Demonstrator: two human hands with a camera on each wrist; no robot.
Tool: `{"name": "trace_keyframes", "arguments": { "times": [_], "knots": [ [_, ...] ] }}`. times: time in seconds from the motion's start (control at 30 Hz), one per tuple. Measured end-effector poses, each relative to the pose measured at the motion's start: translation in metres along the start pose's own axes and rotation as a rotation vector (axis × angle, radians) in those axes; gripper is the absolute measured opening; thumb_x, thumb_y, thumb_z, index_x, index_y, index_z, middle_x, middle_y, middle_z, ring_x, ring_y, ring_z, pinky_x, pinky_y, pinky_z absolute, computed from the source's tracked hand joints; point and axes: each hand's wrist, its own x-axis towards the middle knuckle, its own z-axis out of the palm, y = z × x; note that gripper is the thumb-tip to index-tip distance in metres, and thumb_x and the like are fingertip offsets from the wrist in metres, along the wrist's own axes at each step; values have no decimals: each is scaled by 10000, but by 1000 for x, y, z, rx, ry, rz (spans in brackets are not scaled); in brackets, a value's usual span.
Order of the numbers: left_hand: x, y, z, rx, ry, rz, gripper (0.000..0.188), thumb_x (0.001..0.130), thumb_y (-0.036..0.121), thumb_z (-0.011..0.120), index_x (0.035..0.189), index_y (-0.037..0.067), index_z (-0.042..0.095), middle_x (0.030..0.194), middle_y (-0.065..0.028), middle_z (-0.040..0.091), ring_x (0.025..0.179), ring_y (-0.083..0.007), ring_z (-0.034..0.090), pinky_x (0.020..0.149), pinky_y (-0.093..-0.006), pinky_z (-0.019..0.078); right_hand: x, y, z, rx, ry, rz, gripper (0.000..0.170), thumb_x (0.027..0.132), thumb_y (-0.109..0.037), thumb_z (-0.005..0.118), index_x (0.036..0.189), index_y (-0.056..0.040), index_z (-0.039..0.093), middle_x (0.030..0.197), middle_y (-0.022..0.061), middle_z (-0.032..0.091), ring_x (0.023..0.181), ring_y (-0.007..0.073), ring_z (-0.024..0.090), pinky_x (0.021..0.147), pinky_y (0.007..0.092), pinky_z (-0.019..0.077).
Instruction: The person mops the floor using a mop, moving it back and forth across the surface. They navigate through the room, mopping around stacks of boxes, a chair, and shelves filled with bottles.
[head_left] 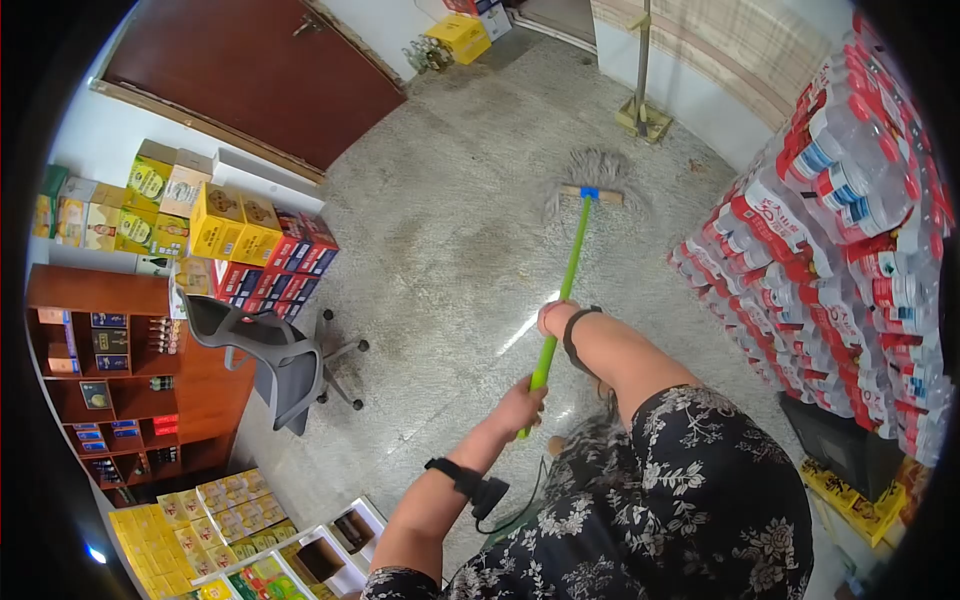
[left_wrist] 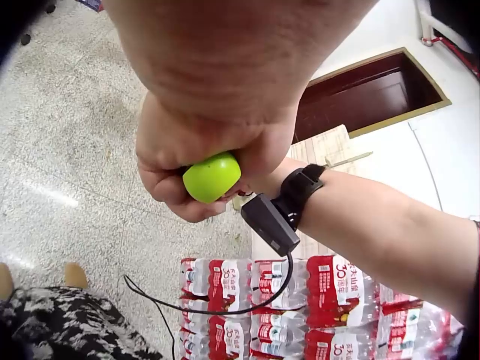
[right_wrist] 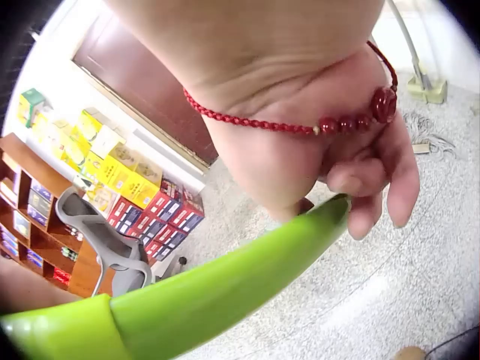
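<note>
A mop with a green pole [head_left: 572,262] and a grey string head [head_left: 597,172] lies out across the floor, its head flat on the ground. Near the pole's upper end the left hand [head_left: 520,408] is wrapped around it; in the left wrist view that hand [left_wrist: 217,150] grips just below the rounded green end [left_wrist: 212,178]. Farther down, the right hand [head_left: 558,318] holds the pole. The right wrist view shows this hand [right_wrist: 322,169] with its thumb and fingers curled at the green pole [right_wrist: 225,289]; part of the grip is hidden.
Wrapped bottle packs [head_left: 800,230] are stacked at the right. A grey office chair [head_left: 275,360] stands left, beside stacked cartons [head_left: 235,225] and a wooden shelf [head_left: 140,380]. Another mop or squeegee [head_left: 643,118] leans near the far wall. Open boxes [head_left: 320,560] sit at lower left.
</note>
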Motion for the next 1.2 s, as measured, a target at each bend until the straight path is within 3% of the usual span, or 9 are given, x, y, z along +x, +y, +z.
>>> {"name": "trace_keyframes", "arguments": {
  "times": [0.23,0.43,0.57,0.7,0.83,0.9,1.0,1.13,1.2],
  "knots": [
    [63,63,-3,-28,-16,20,331,868,210,478,1118,-3,436,742,-49,465,604,-125,458,472,-255,429,18,56,-67,87,29,127,269,785,-169,461,969,-74,633,972,100,619,872,238,606,695,379,499],
    [50,58,-6,-93,-15,14,408,865,221,482,1195,-6,403,782,-43,454,662,-119,452,494,-247,424,17,43,-60,159,12,212,273,810,-157,452,996,-72,633,1034,107,614,932,279,601,759,394,490],
    [9,0,6,-111,33,-25,400,862,229,478,1188,8,407,779,-59,477,671,-140,469,507,-285,427,-11,-4,-14,102,-95,249,264,807,-139,460,1000,-116,638,1042,48,619,929,213,605,730,334,500],
    [-55,-73,17,-63,42,-57,444,863,233,484,1252,46,378,751,-25,449,631,-112,438,493,-243,408,-13,-51,75,131,-28,85,249,813,-140,467,978,-75,641,1039,99,613,930,267,600,757,354,495],
    [-127,-168,41,-171,101,-26,444,867,215,479,1268,59,370,736,-20,445,581,-106,428,493,-237,395,-92,-123,121,-182,-218,-191,275,844,-159,434,1022,-65,621,1010,129,612,888,251,613,774,375,489],
    [-174,-203,59,-216,134,-59,446,868,199,477,1277,61,365,709,-10,436,553,-98,420,489,-234,387,-133,-163,134,329,-397,88,401,849,-369,472,1010,-20,587,781,162,629,598,271,611,504,373,513],
    [-234,-258,86,-298,158,-89,476,863,193,493,1295,56,348,672,4,430,551,-92,422,480,-228,381,-167,-209,190,334,-483,-11,481,853,-438,444,1031,-6,555,724,160,617,465,250,558,421,365,485],
    [-302,-322,126,-452,252,-156,507,865,166,501,1320,48,311,667,3,432,528,-85,416,458,-216,368,-211,-265,241,209,-673,-7,511,842,-458,456,1058,-1,531,694,159,611,440,223,541,416,341,481],
    [-331,-346,145,-510,283,-176,502,862,180,508,1312,52,327,654,4,437,513,-86,415,454,-217,365,-230,-284,263,159,-760,-99,515,841,-463,455,1047,2,531,676,145,604,410,200,515,391,335,463]
  ]
}}
